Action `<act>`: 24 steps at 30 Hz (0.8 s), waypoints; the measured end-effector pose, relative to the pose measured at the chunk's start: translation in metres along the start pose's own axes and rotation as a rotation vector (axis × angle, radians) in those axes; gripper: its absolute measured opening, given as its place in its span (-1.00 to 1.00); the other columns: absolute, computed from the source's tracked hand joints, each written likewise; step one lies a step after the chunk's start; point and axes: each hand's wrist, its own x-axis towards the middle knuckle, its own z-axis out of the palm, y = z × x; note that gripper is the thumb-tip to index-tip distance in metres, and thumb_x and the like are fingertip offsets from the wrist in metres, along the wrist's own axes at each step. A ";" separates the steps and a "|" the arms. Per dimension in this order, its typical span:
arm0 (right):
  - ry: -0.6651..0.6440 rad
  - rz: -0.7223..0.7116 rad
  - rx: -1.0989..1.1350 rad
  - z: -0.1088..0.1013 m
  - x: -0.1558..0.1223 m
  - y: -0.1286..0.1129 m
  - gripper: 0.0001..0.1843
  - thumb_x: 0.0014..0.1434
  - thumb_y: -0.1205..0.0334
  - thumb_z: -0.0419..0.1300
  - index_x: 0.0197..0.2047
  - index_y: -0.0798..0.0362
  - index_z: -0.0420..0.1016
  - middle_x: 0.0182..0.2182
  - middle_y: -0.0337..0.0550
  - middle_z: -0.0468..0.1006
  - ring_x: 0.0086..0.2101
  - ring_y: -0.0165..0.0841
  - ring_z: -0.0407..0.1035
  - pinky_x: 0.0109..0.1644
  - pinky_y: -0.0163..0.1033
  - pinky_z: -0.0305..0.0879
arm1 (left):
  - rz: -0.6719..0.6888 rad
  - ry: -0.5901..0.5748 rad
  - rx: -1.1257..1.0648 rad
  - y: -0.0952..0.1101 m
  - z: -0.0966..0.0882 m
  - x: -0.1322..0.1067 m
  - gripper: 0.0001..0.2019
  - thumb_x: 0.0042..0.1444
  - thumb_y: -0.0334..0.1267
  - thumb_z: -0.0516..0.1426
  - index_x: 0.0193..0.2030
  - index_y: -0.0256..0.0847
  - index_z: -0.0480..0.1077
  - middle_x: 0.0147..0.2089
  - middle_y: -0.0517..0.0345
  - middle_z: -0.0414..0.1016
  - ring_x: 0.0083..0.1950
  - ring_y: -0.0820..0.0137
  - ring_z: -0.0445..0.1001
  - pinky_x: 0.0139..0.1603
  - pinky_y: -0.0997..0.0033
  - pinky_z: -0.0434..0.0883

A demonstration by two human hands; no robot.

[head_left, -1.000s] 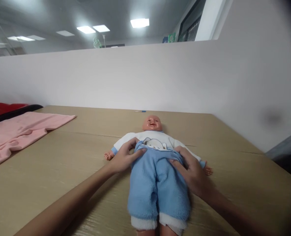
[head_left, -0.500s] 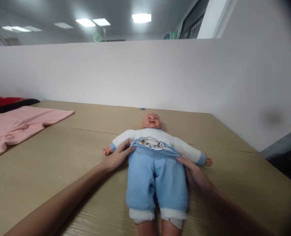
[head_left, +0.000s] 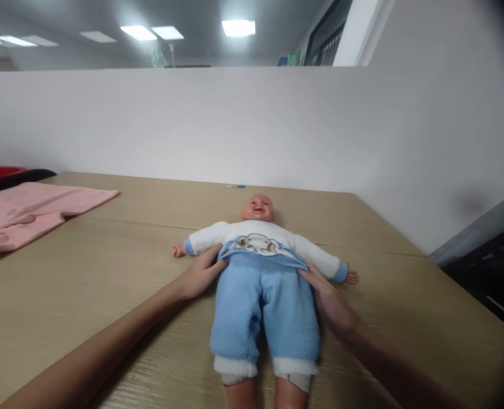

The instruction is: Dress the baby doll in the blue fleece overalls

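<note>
A baby doll (head_left: 258,209) lies on its back, arms spread, its head away from me. It wears a white top (head_left: 273,229) with blue cuffs, a cartoon animal print and a blue hem, and fuzzy blue trousers (head_left: 239,301) with white cuffs. At the left side of its waist, my left hand (head_left: 203,271) pinches the top's hem between thumb and fingers. My right hand (head_left: 327,292) is closed on the hem at the opposite side; some of its fingers are hidden beside the doll. The hem overlaps the trousers' waistband.
The doll rests on a wood-coloured table (head_left: 120,272). A pink cloth (head_left: 43,207) is spread at the left, near a red and black object (head_left: 11,175). A blue-tipped pen (head_left: 235,186) lies by the low white wall (head_left: 192,125) at the back.
The whole view has shifted slightly, so the doll and table appear a little further left. Both hands keep hold of the top's hem, with hardly any movement.
</note>
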 end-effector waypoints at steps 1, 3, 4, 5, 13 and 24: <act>0.010 0.043 0.108 0.003 -0.002 0.002 -0.62 0.07 -0.16 0.37 -0.13 -0.13 0.60 0.04 -0.18 0.67 0.23 0.00 0.40 0.51 0.09 0.13 | -0.035 0.012 -0.121 -0.001 0.003 0.000 -0.72 0.40 0.06 0.12 -0.05 -0.11 0.43 0.04 0.05 0.51 0.31 -0.01 0.34 0.38 0.07 0.23; 0.038 0.091 0.264 0.007 -0.003 0.004 -0.56 0.10 -0.12 0.39 0.02 -0.18 0.59 0.20 -0.25 0.62 0.31 -0.07 0.37 0.53 0.00 0.15 | -0.070 0.053 -0.337 -0.003 0.010 0.001 -0.73 0.38 0.06 0.18 -0.05 -0.09 0.44 0.04 0.09 0.51 0.25 0.05 0.38 0.31 0.15 0.30; 0.044 0.091 0.293 0.008 -0.002 0.004 -0.52 0.10 -0.11 0.41 0.07 -0.19 0.59 0.25 -0.27 0.60 0.34 -0.08 0.35 0.54 -0.02 0.15 | -0.070 0.073 -0.425 -0.004 0.013 0.002 -0.74 0.38 0.05 0.20 -0.05 -0.09 0.43 0.02 0.11 0.51 0.19 0.09 0.41 0.26 0.18 0.33; 0.041 0.084 0.293 0.007 -0.001 0.003 -0.48 0.09 -0.11 0.42 0.11 -0.20 0.58 0.28 -0.27 0.58 0.38 -0.08 0.31 0.55 -0.02 0.15 | -0.065 0.087 -0.502 -0.005 0.016 0.002 -0.74 0.37 0.04 0.22 -0.06 -0.09 0.43 -0.02 0.13 0.50 0.12 0.15 0.43 0.20 0.22 0.35; -0.038 -0.039 0.123 -0.014 0.017 0.007 -0.36 0.03 -0.21 0.46 0.13 -0.13 0.64 0.33 -0.20 0.54 0.44 0.06 0.20 0.60 0.04 0.01 | -0.056 0.088 -0.701 -0.011 0.016 0.009 -0.67 0.33 0.06 0.30 -0.05 -0.12 0.38 -0.16 0.19 0.47 -0.20 0.35 0.40 -0.09 0.34 0.37; 0.023 -0.051 0.117 -0.010 0.011 0.000 -0.53 0.01 -0.08 0.40 -0.01 -0.13 0.64 0.21 -0.19 0.61 0.42 0.06 0.18 0.58 0.10 -0.02 | -0.062 -0.029 -0.745 -0.004 0.010 0.011 -0.51 0.30 0.09 0.32 0.25 -0.08 0.43 0.09 -0.02 0.60 0.08 0.18 0.54 0.15 0.23 0.44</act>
